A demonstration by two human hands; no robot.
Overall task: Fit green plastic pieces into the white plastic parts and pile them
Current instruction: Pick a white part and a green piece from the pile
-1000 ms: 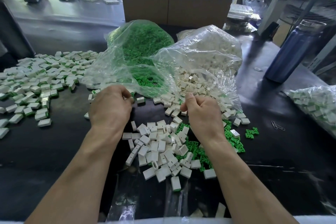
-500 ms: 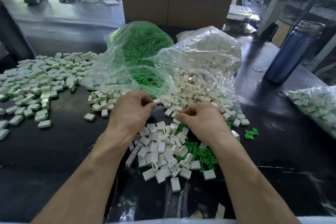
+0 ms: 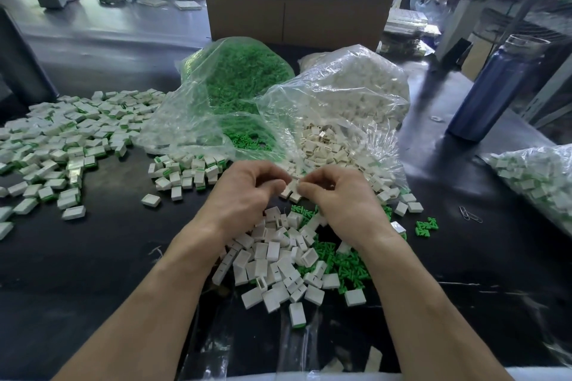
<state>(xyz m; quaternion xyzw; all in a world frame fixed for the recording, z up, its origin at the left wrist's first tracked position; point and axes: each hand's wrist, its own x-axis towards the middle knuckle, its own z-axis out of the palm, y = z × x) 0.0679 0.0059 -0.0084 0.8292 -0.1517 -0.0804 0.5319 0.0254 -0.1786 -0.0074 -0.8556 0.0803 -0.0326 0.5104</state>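
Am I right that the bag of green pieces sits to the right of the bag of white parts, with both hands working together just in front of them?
Not quite. In the head view the bag of green pieces sits to the left of the bag of white parts, not the right. The rest holds: the left hand and right hand meet just in front of them.

Curled fingers (image 3: 272, 185) of both hands are hiding whatever they are pinching; the right bag (image 3: 538, 176) is running off-frame.
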